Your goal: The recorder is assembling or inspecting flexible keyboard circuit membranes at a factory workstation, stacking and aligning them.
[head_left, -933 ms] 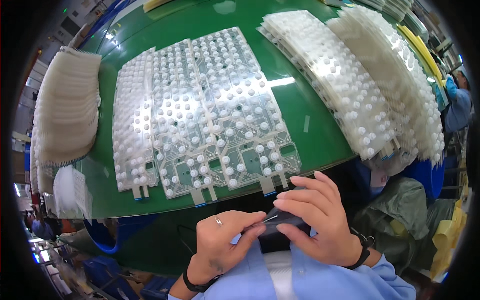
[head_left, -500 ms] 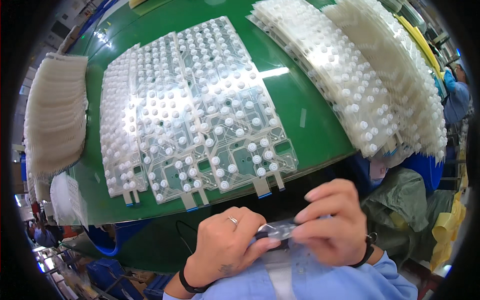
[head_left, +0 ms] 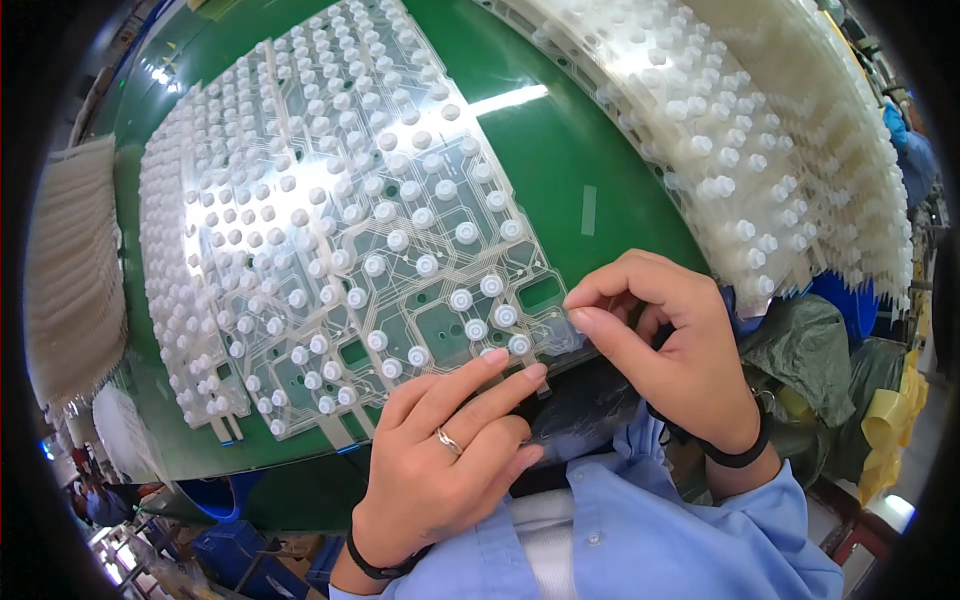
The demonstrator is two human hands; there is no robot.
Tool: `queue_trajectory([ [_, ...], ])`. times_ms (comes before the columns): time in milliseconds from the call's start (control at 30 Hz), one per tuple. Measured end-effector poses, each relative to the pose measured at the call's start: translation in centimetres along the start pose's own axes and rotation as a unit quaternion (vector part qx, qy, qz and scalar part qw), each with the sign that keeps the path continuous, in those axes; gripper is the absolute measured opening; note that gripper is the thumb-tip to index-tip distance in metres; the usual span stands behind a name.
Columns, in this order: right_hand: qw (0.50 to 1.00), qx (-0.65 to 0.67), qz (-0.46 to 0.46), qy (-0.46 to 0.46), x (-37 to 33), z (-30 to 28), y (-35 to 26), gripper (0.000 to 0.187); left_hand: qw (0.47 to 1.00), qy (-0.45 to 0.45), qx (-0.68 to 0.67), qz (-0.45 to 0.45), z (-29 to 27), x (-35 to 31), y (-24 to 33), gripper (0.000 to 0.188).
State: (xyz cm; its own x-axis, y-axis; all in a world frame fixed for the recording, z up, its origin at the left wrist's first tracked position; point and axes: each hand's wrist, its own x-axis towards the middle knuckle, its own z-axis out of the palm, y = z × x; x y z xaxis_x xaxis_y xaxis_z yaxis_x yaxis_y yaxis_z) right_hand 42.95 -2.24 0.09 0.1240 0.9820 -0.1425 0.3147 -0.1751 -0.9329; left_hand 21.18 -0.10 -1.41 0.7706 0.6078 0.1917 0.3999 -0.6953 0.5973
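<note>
Clear keyboard membrane sheets [head_left: 398, 240] with white rubber domes and printed traces lie side by side on the green table [head_left: 548, 160]. My left hand [head_left: 450, 450] is open, palm down, its stretched fingertips resting at the near edge of the rightmost sheet. Over that sheet's near right corner, my right hand [head_left: 665, 335] is closed in a pinch of thumb and forefinger. A small blurred piece of clear film [head_left: 560, 338] shows right under those fingertips. Whether it touches the sheet is hard to make out.
Tall stacks of similar domed sheets [head_left: 735, 150] stand on the right side of the table, and another pale stack [head_left: 75, 270] stands at the left. Beyond the near edge hang a grey-green plastic bag [head_left: 805, 350] and a blue bin [head_left: 848, 300]. A tape strip [head_left: 588, 210] sticks to the tabletop.
Both hands have moved from in front of my body up to the near edge of the sheets. My left hand has let go of the clear film and spread its fingers. The view has shifted.
</note>
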Motion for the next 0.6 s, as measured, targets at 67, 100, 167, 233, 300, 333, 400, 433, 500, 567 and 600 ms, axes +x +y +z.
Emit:
queue_trajectory([
  [67,1.000,-0.027,-0.010,0.003,0.21,0.10,0.08,0.006,1.000,-0.001,-0.005,-0.003,0.12,-0.15,-0.15,0.017],
  [100,0.999,-0.035,-0.012,0.004,0.30,0.14,0.15,0.005,1.000,0.000,-0.006,-0.004,0.18,-0.23,-0.19,0.017],
  [167,0.999,-0.043,-0.010,0.007,0.33,0.25,0.21,0.005,1.000,0.001,-0.003,-0.005,0.32,-0.36,-0.29,0.017],
  [233,0.999,-0.043,-0.003,0.011,0.26,0.39,0.24,0.005,1.000,0.002,0.003,-0.001,0.46,-0.50,-0.38,0.017],
  [300,0.999,-0.050,-0.012,0.014,0.29,0.44,0.33,0.005,1.000,0.001,0.005,0.000,0.45,-0.51,-0.47,0.017],
  [333,0.998,-0.054,-0.016,0.015,0.30,0.44,0.38,0.005,1.000,0.000,0.006,0.001,0.44,-0.50,-0.51,0.017],
  [400,0.999,-0.048,-0.014,0.013,0.24,0.38,0.62,0.006,1.000,-0.001,0.007,0.003,0.40,-0.51,-0.56,0.018],
  [433,0.999,-0.046,-0.014,0.012,0.21,0.36,0.70,0.006,1.000,-0.001,0.007,0.004,0.38,-0.50,-0.57,0.018],
  [500,0.999,-0.048,-0.013,0.010,0.24,0.41,0.70,0.006,1.000,-0.001,0.008,0.004,0.43,-0.53,-0.60,0.018],
  [567,0.999,-0.049,-0.012,0.010,0.24,0.45,0.73,0.006,1.000,-0.001,0.008,0.003,0.42,-0.53,-0.60,0.018],
  [600,0.999,-0.049,-0.012,0.011,0.23,0.47,0.74,0.006,1.000,-0.002,0.008,0.003,0.38,-0.51,-0.60,0.018],
])
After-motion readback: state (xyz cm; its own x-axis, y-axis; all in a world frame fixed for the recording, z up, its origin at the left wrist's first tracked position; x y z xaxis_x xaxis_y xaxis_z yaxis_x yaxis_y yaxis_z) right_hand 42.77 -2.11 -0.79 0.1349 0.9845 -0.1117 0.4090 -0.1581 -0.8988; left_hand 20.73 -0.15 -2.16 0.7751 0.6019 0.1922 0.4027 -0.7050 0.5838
